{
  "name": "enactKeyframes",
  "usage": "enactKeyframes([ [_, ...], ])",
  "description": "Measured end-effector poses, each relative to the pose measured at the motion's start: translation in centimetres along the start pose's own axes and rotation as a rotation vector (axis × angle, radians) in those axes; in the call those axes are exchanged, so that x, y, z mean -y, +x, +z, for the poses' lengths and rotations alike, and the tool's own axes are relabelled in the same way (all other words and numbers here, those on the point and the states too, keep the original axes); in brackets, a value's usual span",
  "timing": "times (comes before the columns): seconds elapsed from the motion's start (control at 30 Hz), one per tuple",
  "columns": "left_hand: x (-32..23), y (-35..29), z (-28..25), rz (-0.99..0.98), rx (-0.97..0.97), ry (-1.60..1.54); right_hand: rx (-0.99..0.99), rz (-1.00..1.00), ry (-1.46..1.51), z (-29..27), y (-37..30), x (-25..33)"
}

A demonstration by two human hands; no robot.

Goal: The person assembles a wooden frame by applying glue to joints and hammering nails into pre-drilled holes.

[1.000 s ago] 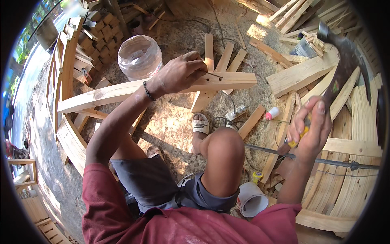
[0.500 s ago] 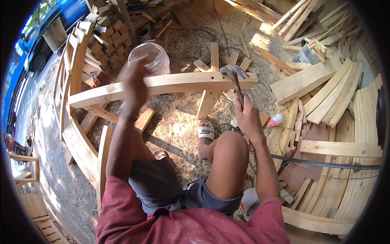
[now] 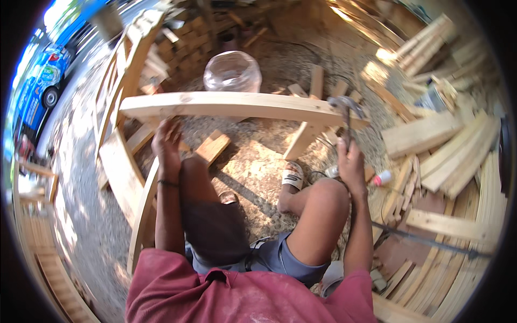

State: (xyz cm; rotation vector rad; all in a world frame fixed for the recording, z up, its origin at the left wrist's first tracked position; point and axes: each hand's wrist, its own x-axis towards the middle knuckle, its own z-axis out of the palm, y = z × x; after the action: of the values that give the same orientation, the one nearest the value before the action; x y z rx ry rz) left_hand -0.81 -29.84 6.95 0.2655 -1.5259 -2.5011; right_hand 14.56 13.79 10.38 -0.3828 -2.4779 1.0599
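A pale, gently curved wooden beam [image 3: 231, 104] lies crosswise in front of me, raised off the ground. Its left end meets a slatted wooden frame [image 3: 129, 67], and a short upright piece [image 3: 299, 141] stands under its right part. My right hand [image 3: 351, 162] is wrapped round the handle of a claw hammer [image 3: 347, 110], whose head is at the beam's right end. Just below the beam's left part is my left hand [image 3: 167, 145], its fingers drawn together and slightly blurred. Whatever those fingers may hold is too small to make out.
Behind the beam stands a bucket-like container wrapped in clear plastic [image 3: 232, 72]. Curved boards [image 3: 466, 156] and offcuts are piled at the right. A wood block [image 3: 212, 146] lies on the ground between beam and legs. A blue vehicle [image 3: 40, 97] is at the far left.
My left hand has come down from in front of the beam to just below it. The view has shifted, so the scene sits further right. The hammer stays at the beam's right end.
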Motion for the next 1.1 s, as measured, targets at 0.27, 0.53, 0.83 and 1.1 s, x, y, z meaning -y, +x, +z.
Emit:
enactKeyframes([
  [0.27,0.2,2.5,1.1,0.115,0.204,0.208,0.017,0.082,-0.069,0.3,-0.4,-1.4],
  [0.53,1.6,1.7,-1.5,0.108,0.083,0.129,0.006,0.169,0.083,1.1,0.0,-2.9],
  [0.83,-0.2,5.3,-1.2,-0.161,-0.094,-0.404,0.008,0.213,0.103,0.7,-0.1,-2.6],
  [1.1,-2.4,10.1,6.1,0.101,-0.463,-0.524,-0.137,0.123,0.162,-0.8,-1.7,-1.1],
])
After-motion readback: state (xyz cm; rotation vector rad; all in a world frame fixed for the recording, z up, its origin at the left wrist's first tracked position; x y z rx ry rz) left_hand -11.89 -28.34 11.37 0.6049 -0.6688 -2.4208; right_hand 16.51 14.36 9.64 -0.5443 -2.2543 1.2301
